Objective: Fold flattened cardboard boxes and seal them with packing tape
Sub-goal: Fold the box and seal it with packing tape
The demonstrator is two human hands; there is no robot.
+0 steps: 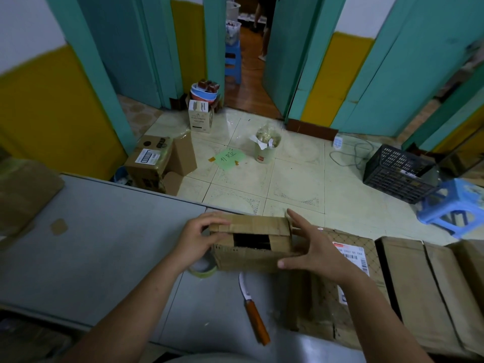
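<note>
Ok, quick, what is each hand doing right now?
Left hand: grips the left end of the small cardboard box, fingers curled over its top.
Right hand: open, straight fingers and thumb against the box's right end.

An orange-handled knife (253, 309) lies on the grey worktop (91, 244). On the tiled floor (296, 182) sit a black crate (398, 174), a blue stool (457, 203) and a green note (229, 159).

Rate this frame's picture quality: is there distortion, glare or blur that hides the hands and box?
Head view: heavy wide-angle bending, the door frames lean and the table edge bows; dim, flat light, faint sheen on the floor tiles; left hand, right hand and cardboard box read clearly; the blue stool at the rim is smeared.
</note>
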